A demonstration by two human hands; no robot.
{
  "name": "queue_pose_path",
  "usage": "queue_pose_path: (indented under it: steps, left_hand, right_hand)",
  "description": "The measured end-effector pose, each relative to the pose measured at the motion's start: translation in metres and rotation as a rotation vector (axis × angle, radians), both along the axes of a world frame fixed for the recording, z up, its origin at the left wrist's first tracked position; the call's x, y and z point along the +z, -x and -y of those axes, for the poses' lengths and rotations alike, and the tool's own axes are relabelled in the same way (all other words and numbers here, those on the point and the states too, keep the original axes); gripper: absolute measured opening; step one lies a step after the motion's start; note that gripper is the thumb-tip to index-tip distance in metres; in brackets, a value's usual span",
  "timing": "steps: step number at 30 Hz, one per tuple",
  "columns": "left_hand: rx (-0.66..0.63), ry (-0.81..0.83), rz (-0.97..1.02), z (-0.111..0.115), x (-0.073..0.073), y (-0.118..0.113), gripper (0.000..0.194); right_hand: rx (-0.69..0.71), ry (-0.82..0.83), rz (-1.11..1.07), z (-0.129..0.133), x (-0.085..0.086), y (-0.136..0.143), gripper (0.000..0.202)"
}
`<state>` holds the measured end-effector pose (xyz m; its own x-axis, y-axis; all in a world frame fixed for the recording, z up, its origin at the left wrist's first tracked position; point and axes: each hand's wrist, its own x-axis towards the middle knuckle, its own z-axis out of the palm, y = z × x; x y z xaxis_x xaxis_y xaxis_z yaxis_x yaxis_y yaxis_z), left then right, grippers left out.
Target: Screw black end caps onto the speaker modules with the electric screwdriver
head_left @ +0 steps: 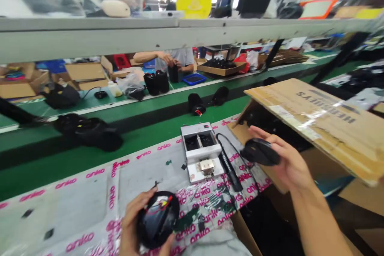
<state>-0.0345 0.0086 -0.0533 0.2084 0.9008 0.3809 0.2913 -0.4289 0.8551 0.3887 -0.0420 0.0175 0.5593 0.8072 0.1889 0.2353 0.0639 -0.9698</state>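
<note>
Holding a black round cup point(157, 224) with red and yellow wires inside, the left hand point(129, 226) has its grip clamped around the rim, low over the near edge of the counter point(81, 192). The right hand point(292, 164) holds a black oval piece point(261, 152) in its own grip, the fingers behind it, in front of the opening of a cardboard box point(327, 116) with a raised flap. Between the two hands, a white machine point(204, 152) stands on the counter, which is wrapped in plastic and pink-lettered tape. Just beside the machine, to its right, lies a black stick-shaped tool point(230, 170), a cord point(227, 138) near its upper end. Beyond the counter runs a green strip point(150, 132) carrying several black parts point(90, 130). Farther back, a co-worker point(177, 60) handles a black item point(174, 74) below a long shelf point(120, 40).
</note>
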Motion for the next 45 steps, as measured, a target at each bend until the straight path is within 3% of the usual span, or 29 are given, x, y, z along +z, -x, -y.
queue_pose_path:
  steps: [4, 7, 10, 12, 14, 16, 19, 24, 29, 33, 37, 39, 45]
  left_hand:
    - [0.059, 0.038, 0.007, 0.023, -0.004, -0.023, 0.058]
    - [0.103, 0.066, 0.010, 0.022, -0.003, -0.025, 0.051]
    - [-0.022, 0.035, 0.070, 0.010, 0.003, -0.018, 0.047]
    - [-0.113, 0.011, 0.060, 0.001, 0.011, -0.012, 0.044]
    - [-0.104, -0.012, -0.051, -0.003, 0.021, -0.008, 0.031]
    - [0.005, -0.055, -0.198, -0.002, 0.029, -0.007, 0.017]
    - [0.153, -0.143, -0.344, 0.007, 0.034, -0.011, 0.012]
    - [0.186, -0.308, -0.392, 0.013, 0.037, -0.019, 0.023]
    - [0.028, -0.443, -0.394, 0.007, 0.046, -0.022, 0.033]
    - [-0.003, -0.388, -0.371, 0.004, 0.048, -0.021, 0.030]
    - [0.106, -0.213, -0.276, 0.003, 0.045, -0.025, 0.010]
    - [0.133, -0.163, -0.232, 0.003, 0.045, -0.029, 0.011]
    - [0.123, -0.160, -0.170, 0.004, 0.050, -0.040, 0.014]
  right_hand:
    - [0.398, -0.057, -0.801, 0.001, 0.017, 0.070, 0.033]
    - [0.570, 0.038, -1.058, -0.005, 0.008, 0.117, 0.028]
    - [0.620, 0.111, -1.159, -0.010, -0.009, 0.147, 0.037]
    - [0.625, 0.140, -1.148, -0.013, -0.021, 0.159, 0.044]
    - [0.594, 0.161, -1.106, -0.015, -0.030, 0.169, 0.048]
    - [0.525, 0.159, -1.073, -0.016, -0.038, 0.178, 0.052]
    - [0.462, 0.130, -1.066, -0.016, -0.048, 0.192, 0.061]
    - [0.445, 0.100, -1.073, -0.010, -0.057, 0.207, 0.067]
    - [0.483, 0.068, -1.048, -0.003, -0.055, 0.204, 0.056]
    - [0.574, 0.046, -0.958, -0.001, -0.053, 0.200, 0.047]
    - [0.595, 0.055, -0.899, 0.002, -0.051, 0.199, 0.050]
    - [0.588, 0.048, -0.853, 0.004, -0.050, 0.200, 0.053]
    - [0.568, 0.076, -0.489, 0.011, -0.042, 0.199, 0.063]
